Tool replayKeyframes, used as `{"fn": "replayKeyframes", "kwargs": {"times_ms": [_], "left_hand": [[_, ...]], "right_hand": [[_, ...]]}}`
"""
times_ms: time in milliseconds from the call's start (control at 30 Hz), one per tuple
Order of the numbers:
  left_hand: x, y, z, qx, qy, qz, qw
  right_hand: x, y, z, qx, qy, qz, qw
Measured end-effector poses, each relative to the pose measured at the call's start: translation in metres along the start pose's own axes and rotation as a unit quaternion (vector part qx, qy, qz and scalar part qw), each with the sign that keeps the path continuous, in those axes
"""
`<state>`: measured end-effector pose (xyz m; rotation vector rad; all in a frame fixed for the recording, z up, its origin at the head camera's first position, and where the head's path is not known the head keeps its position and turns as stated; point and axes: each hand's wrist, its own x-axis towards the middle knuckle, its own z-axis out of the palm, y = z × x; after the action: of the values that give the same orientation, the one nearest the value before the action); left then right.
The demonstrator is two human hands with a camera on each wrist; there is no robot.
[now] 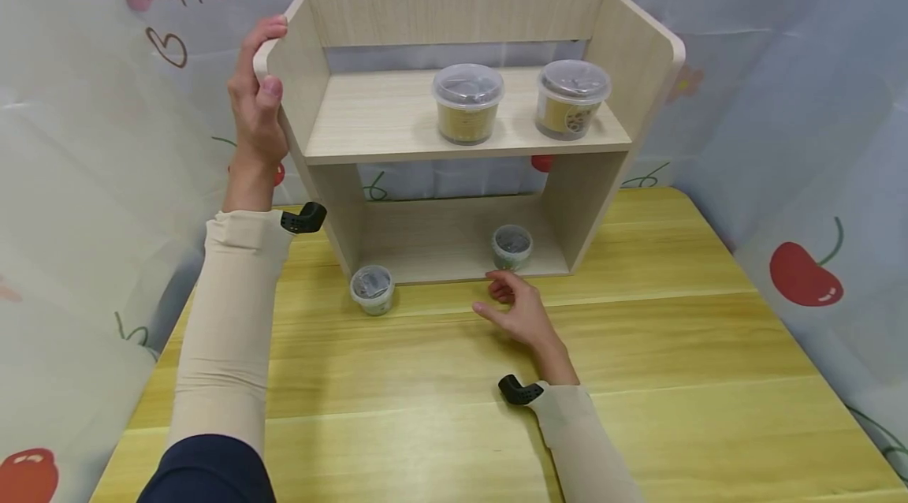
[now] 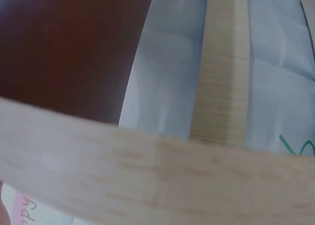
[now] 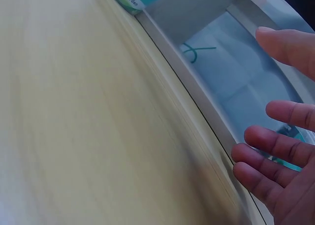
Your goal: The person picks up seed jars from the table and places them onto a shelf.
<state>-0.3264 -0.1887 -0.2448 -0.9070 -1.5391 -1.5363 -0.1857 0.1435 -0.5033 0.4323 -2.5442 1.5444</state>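
A light wooden two-tier shelf (image 1: 454,18) stands on the table. My left hand (image 1: 258,105) grips the upper front edge of its left side panel, thumb towards the front; the left wrist view shows mostly the blurred panel edge (image 2: 157,176). My right hand (image 1: 521,314) is just in front of the lower tier, fingers apart and holding nothing. Close behind those fingers, a small lidded tub (image 1: 512,245) sits on the lower board's right side, mostly hidden in the right wrist view. Another small lidded tub (image 1: 372,290), green-labelled, stands by the shelf's front left corner.
Two larger clear-lidded tubs with yellowish sides, one in the middle (image 1: 467,105) and one at the right (image 1: 571,101), stand on the upper board. A printed curtain (image 1: 794,132) surrounds the yellow wood-grain table (image 1: 397,408) at the back and sides.
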Motion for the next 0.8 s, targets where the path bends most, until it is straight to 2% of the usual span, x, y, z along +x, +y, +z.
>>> {"fn": "replayKeyframes", "kwargs": {"times_ms": [533,800], "left_hand": [[0.0,-0.001,-0.002,0.004,0.0,-0.002,1.0],[-0.001,-0.002,-0.001,0.009,-0.001,0.004,1.0]], "right_hand": [[0.01,-0.009,0.017,0.01,-0.01,-0.025,0.9996],[0.013,-0.013,0.025,0.019,-0.021,-0.001,0.9996]]}}
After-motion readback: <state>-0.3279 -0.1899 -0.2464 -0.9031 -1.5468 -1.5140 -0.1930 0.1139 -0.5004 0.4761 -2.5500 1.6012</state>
